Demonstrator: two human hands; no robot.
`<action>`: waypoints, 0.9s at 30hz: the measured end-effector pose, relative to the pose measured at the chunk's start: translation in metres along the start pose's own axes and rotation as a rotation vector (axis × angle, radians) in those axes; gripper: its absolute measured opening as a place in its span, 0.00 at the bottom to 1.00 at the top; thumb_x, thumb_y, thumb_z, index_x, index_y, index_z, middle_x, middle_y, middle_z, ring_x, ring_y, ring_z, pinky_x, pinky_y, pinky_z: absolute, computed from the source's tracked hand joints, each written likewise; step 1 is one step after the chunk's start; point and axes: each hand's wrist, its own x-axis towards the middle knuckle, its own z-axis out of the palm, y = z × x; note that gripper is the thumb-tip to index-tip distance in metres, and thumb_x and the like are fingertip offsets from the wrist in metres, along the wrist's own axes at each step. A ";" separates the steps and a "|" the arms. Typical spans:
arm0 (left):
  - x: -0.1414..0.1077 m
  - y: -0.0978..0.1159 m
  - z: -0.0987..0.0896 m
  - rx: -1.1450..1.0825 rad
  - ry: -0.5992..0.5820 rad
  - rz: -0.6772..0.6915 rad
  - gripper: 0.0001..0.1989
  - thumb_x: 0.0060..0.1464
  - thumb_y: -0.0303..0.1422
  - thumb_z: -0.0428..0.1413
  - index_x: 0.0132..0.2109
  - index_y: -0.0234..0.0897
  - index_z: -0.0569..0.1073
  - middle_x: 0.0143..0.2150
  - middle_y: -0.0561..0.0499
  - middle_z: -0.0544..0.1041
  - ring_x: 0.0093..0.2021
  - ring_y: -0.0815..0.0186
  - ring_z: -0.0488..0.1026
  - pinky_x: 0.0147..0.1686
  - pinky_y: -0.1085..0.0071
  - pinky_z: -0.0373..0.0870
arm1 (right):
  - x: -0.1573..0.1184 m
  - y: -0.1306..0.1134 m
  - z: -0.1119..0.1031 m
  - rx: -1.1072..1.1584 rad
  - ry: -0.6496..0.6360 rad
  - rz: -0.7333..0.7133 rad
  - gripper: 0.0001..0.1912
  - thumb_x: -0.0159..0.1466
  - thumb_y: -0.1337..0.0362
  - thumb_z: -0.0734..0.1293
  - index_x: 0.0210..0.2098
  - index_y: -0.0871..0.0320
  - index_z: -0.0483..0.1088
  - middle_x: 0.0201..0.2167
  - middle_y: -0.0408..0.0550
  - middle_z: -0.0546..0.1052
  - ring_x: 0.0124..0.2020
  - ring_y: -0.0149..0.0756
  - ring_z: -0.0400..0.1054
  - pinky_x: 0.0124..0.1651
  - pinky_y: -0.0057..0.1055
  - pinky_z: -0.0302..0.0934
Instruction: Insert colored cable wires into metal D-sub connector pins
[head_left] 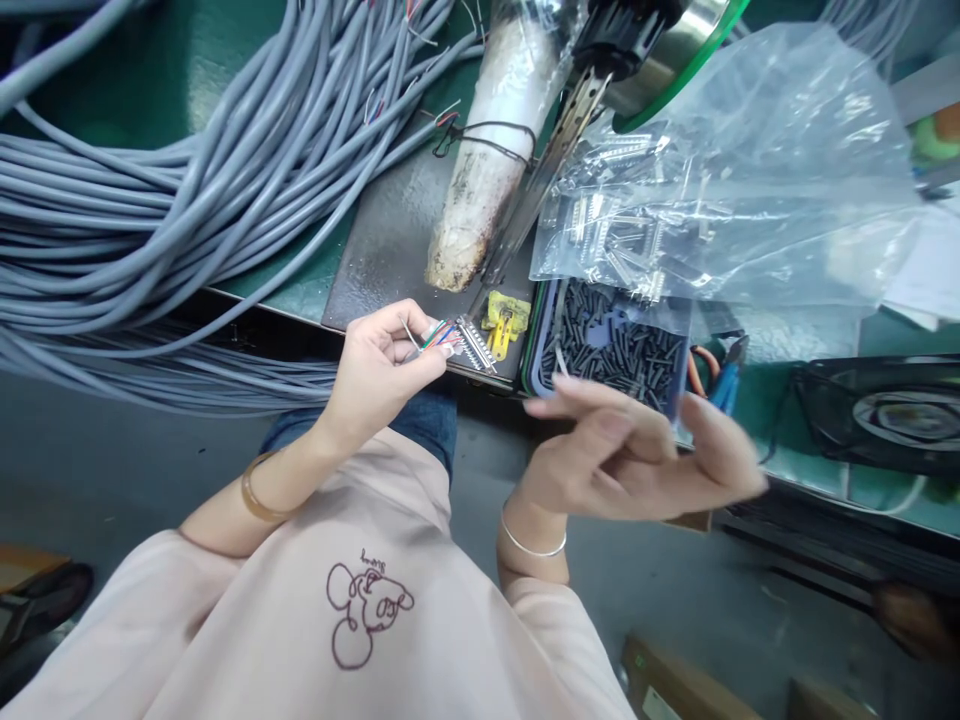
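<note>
My left hand (pixel 382 365) is closed in a pinch on a bundle of thin coloured wires (pixel 442 337), red, green, blue and white among them. Just past the fingertips is a metal connector (pixel 477 345) with a row of pins; the wires reach its near side. A yellow holder (pixel 501 325) sits right beside it. My right hand (pixel 630 450) is blurred, palm turned up and fingers apart, in front of a blue tray (pixel 541 345) full of short black tube pieces (pixel 637 350). I see nothing held in it.
A soldering iron (pixel 547 165) and a wrapped white tube (pixel 487 170) slant down from above. Thick grey cables (pixel 187 220) cover the left. A plastic bag of connectors (pixel 660 200) overlaps the tray. Pliers (pixel 724 385) and a black fan (pixel 885 415) are at right.
</note>
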 end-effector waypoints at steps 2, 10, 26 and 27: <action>-0.001 -0.002 -0.001 0.002 0.010 0.002 0.08 0.40 0.26 0.63 0.24 0.36 0.69 0.26 0.54 0.77 0.24 0.74 0.70 0.21 0.81 0.64 | 0.002 -0.010 0.005 -0.029 -0.031 -0.107 0.15 0.69 0.68 0.68 0.54 0.49 0.70 0.32 0.38 0.82 0.27 0.31 0.79 0.33 0.29 0.76; -0.001 -0.005 0.000 0.041 0.008 0.099 0.08 0.43 0.25 0.63 0.26 0.35 0.70 0.26 0.55 0.74 0.25 0.75 0.70 0.26 0.80 0.70 | 0.004 -0.026 0.023 -0.121 -0.298 -0.160 0.06 0.66 0.71 0.71 0.37 0.54 0.71 0.41 0.46 0.85 0.42 0.34 0.82 0.44 0.30 0.77; 0.004 -0.005 0.005 0.086 0.061 0.253 0.06 0.45 0.23 0.61 0.25 0.36 0.72 0.26 0.55 0.75 0.28 0.73 0.72 0.28 0.79 0.72 | 0.014 -0.027 0.036 -0.077 -0.217 -0.112 0.08 0.64 0.72 0.72 0.32 0.54 0.71 0.38 0.44 0.85 0.38 0.34 0.81 0.43 0.33 0.75; 0.004 -0.005 0.005 0.080 0.058 0.261 0.07 0.45 0.22 0.61 0.26 0.36 0.72 0.26 0.55 0.74 0.28 0.74 0.72 0.28 0.79 0.72 | 0.014 -0.027 0.036 -0.074 -0.212 -0.121 0.08 0.64 0.72 0.72 0.32 0.54 0.71 0.38 0.44 0.85 0.38 0.33 0.81 0.43 0.32 0.75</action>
